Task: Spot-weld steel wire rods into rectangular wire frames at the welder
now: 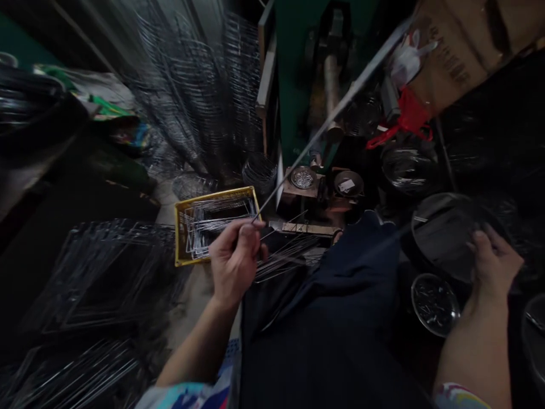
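Observation:
My left hand (237, 258) is closed in a pinch on the end of a thin metal rod (340, 108), which slants away up and to the right. Just beyond that hand stands a yellow crate (176, 244) holding bent wire frames (196, 227). Several loose wires (289, 255) lie beside the hand, near my lap. My right hand (494, 258) is out to the right, its fingers pressed together over a round dark tray (443, 227). Blur hides what those fingers hold, if anything. A smaller bowl of small metal pieces (435, 304) sits below the tray.
A green machine (293, 68) stands ahead, with a dish of small parts (303, 178) and another dish (349, 183) at its base. Stacked wire racks (191, 85) rise at the back left. A cardboard box (472, 57) and a red plastic bag (411, 116) are upper right.

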{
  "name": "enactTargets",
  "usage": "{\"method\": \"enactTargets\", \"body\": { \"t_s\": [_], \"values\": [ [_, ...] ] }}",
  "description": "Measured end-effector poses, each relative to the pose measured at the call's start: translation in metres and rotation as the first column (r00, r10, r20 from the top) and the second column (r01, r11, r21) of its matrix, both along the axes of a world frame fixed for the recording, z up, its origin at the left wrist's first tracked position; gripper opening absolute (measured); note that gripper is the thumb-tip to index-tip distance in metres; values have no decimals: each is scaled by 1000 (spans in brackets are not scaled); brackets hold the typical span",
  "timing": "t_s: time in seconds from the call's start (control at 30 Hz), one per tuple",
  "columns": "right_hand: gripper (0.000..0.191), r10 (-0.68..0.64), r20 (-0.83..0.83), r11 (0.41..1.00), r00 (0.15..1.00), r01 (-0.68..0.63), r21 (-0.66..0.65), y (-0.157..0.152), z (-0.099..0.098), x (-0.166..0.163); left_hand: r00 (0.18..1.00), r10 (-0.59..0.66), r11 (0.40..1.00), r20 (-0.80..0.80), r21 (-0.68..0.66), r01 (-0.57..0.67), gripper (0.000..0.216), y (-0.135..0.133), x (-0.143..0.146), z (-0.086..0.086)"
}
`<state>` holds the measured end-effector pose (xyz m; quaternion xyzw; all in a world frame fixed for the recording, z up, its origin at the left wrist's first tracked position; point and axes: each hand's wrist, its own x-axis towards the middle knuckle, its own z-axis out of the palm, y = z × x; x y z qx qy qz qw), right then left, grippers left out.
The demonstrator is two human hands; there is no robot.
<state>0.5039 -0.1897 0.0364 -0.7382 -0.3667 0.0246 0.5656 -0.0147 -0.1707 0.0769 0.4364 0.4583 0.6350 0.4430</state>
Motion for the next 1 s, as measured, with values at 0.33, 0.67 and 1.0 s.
{"method": "enactTargets", "body": {
  "t_s": [0.33,0.67,1.0],
  "values": [
    [61,89,135,979,987,-61,-196,-46,24,-20,900,-277,556,337,-708,436,82,-123,-19,-93],
    [59,421,-7,851,907,-398,-344,-41,13,-97,930,-176,614,324,-702,361,103,-117,-8,-78],
    [56,576,96,767,812,-496,-408,-52,54,-132,932,-80,624,352,-712,323,110,-115,-22,-71]
  ]
}}
